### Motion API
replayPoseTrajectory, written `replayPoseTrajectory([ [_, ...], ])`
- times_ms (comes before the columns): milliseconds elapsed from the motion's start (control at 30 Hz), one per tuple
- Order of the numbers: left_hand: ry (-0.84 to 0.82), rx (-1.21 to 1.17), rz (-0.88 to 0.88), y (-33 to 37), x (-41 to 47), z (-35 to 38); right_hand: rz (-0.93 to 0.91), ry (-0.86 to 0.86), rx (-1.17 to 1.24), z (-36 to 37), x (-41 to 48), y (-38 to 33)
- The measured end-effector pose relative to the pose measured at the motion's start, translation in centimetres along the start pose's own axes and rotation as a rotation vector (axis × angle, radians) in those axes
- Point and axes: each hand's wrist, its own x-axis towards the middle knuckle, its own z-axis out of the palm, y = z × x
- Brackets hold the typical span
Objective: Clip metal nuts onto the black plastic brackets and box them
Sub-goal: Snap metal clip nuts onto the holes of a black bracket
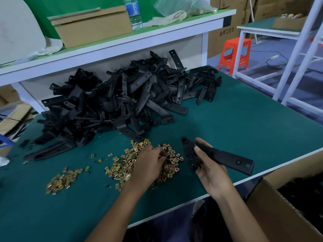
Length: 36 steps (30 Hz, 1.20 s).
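Observation:
A big heap of black plastic brackets [122, 100] lies at the back of the green table [236, 123]. In front of it spreads a pile of brass-coloured metal nuts [127, 159], with a smaller pile of nuts [61, 180] to the left. My left hand [148, 165] rests in the main pile, fingers curled and pinching among the nuts. My right hand [209, 166] grips one black bracket [225, 158] just above the table's front edge, its long end pointing right. An open cardboard box [272, 206] stands below the table's right front corner, dark parts inside.
A white shelf [122, 42] over the table's back carries a cardboard box [92, 27], a water bottle [133, 13] and cloths. An orange stool [234, 53] and a white bench frame [288, 67] stand to the right. More cartons sit on the floor at left.

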Motion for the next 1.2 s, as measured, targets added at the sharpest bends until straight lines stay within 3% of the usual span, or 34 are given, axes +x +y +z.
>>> replayPoseTrajectory([
  [133, 0.053, -0.063, 0.025, -0.5, 0.2, -0.1, 0.059, 0.000, 0.075, 1.1, 0.0, 0.9],
  [267, 0.126, -0.384, -0.096, -0.2, -0.3, -1.7, 0.120, -0.020, 0.109, 1.2, 0.0, 1.2],
  [400, 0.071, -0.750, -0.292, 0.8, -1.5, -3.1, 0.199, -0.030, 0.140, 0.5, 0.2, 1.1],
  [667, -0.066, -1.189, -0.311, 3.9, -5.0, -1.8, 0.261, -0.082, 0.159, 0.4, 0.0, 1.0],
  [1033, -0.053, -1.205, -0.342, 5.3, -5.1, -1.1, 0.266, -0.080, 0.151, 0.3, -0.1, 0.9],
  [1200, -0.048, -1.421, -0.434, 5.9, -4.9, -1.2, 0.282, -0.105, 0.139, 0.5, -0.4, 0.7],
])
